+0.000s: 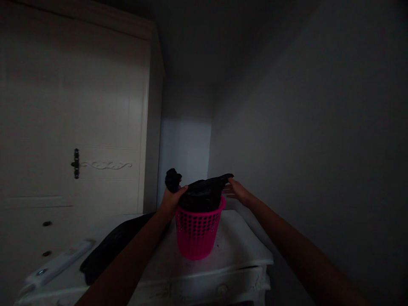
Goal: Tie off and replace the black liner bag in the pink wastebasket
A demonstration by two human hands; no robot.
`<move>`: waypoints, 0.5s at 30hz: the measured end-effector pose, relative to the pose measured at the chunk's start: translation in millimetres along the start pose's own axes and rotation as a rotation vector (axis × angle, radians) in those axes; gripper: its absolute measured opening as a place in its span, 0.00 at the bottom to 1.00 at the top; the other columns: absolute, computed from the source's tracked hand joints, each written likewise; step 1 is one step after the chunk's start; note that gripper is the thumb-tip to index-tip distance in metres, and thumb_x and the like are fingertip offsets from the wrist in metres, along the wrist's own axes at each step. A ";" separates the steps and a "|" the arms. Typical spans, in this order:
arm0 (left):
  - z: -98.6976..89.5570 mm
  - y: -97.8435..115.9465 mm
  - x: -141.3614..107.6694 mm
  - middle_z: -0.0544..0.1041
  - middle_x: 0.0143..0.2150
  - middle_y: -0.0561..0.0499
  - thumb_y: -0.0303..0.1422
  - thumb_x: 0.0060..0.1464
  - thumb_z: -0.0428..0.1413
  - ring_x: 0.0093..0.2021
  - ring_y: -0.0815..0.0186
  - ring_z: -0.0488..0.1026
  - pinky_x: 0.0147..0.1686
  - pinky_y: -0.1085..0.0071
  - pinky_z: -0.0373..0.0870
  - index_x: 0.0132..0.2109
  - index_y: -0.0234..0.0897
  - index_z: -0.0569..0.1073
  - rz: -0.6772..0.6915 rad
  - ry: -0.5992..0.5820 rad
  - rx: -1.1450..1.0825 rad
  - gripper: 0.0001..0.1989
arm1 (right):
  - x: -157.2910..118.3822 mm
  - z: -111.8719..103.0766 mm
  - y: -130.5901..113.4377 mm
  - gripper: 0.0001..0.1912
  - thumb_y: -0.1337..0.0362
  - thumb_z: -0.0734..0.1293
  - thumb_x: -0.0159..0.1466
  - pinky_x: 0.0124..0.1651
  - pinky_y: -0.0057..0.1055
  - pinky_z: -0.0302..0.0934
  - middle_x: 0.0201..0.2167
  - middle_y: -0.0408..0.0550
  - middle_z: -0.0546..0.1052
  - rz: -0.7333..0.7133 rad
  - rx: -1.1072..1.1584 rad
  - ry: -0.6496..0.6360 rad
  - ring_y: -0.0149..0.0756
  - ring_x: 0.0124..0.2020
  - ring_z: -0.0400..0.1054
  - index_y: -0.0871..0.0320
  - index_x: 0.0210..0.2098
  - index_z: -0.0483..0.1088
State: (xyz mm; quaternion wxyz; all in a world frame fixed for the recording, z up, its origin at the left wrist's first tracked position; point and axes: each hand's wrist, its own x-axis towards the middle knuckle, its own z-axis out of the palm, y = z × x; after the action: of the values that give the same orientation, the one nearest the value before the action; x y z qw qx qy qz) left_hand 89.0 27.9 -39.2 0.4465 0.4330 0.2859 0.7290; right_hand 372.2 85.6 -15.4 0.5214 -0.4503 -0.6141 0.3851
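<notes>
A pink perforated plastic basket stands upright on a white cabinet top. A black plastic bag sits in its mouth, with its upper edge pulled up above the rim. My left hand is closed on the bag at the basket's left side, and a bunched part of the bag sticks up beyond the fingers. On the right, my right hand pinches the bag's raised corner between thumb and finger, its other fingers stretched out beneath. The bag's lower part shows dark through the basket's upper holes.
More black plastic lies on the white cabinet left of the basket, partly behind my left forearm. A long white object lies farther left. A wardrobe stands at the left; a grey wall runs along the right.
</notes>
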 end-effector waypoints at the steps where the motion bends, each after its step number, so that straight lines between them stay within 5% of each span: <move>1: -0.9 -1.7 0.5 0.79 0.31 0.55 0.32 0.39 0.73 0.31 0.66 0.77 0.33 0.72 0.74 0.46 0.37 0.77 0.051 -0.013 0.069 0.25 | 0.9 6.8 -1.9 0.25 0.43 0.61 0.65 0.52 0.48 0.67 0.43 0.54 0.82 -0.054 0.097 -0.013 0.46 0.45 0.77 0.55 0.47 0.75; 4: -10.1 -5.3 6.2 0.83 0.38 0.49 0.32 0.38 0.74 0.38 0.62 0.79 0.40 0.69 0.76 0.42 0.36 0.80 0.099 0.029 0.198 0.22 | 6.2 16.4 -11.4 0.22 0.48 0.65 0.61 0.58 0.43 0.66 0.48 0.53 0.82 -0.308 0.345 0.069 0.45 0.52 0.74 0.56 0.47 0.76; 7: -21.1 -3.1 11.4 0.83 0.39 0.46 0.35 0.41 0.72 0.39 0.60 0.80 0.42 0.66 0.77 0.42 0.36 0.80 0.023 0.095 0.160 0.19 | 7.3 10.9 -15.1 0.26 0.52 0.67 0.58 0.55 0.43 0.68 0.51 0.52 0.81 -0.311 0.428 0.108 0.46 0.53 0.74 0.53 0.54 0.73; 12: -18.1 11.0 5.5 0.85 0.45 0.43 0.30 0.49 0.66 0.43 0.58 0.82 0.43 0.63 0.79 0.47 0.38 0.77 -0.152 -0.047 -0.078 0.17 | -6.5 14.5 -1.1 0.24 0.44 0.67 0.62 0.54 0.45 0.71 0.50 0.53 0.82 0.000 0.337 -0.214 0.47 0.54 0.75 0.54 0.49 0.75; 15: -5.3 10.4 4.0 0.84 0.46 0.43 0.28 0.50 0.64 0.43 0.58 0.82 0.43 0.62 0.80 0.46 0.38 0.77 -0.204 -0.099 -0.162 0.14 | -10.2 39.9 5.7 0.21 0.50 0.73 0.59 0.61 0.44 0.68 0.50 0.54 0.82 -0.007 0.355 -0.379 0.46 0.54 0.75 0.56 0.47 0.77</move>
State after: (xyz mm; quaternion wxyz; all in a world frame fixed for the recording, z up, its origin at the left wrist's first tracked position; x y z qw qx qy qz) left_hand 79.2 26.7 -31.8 0.5651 0.3995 0.2461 0.6785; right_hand 334.2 77.4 -30.1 0.4691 -0.2693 -0.6252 0.5626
